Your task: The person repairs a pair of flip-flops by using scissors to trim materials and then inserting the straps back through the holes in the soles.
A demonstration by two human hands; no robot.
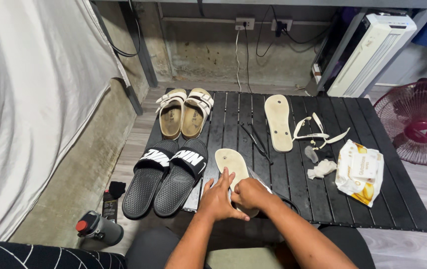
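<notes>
1. The left hand (218, 200) and right hand (251, 193) meet at the near edge of the black slatted worktop (397, 199), both closed on the heel end of a pale strapless flip-flop sole (231, 163); the left lies flat over it with fingers spread, the right curls around its edge, and whether it also holds a small tool I cannot tell
2. As a judgement of progress: this sole has no strap, and neither does the second bare sole (278, 122) lying farther back, so both are stripped and refitting is not yet done
3. The loose white straps (318, 132) lie just right of that second sole, apart from both soles
4. A dark thin tool (255, 140), perhaps pliers or scissors, lies between the two soles
5. To the right are a crumpled white wipe (322, 168) and a pack of wet wipes (360, 172)
6. To the left stand a pair of black slides (167, 175) and, behind them, a pair of tan buckled sandals (184, 112)
7. Nothing lies between the hands and the straps except the tool
8. On the floor sit a grey bottle (99, 226) at left and a red fan (420, 122) at right
</notes>
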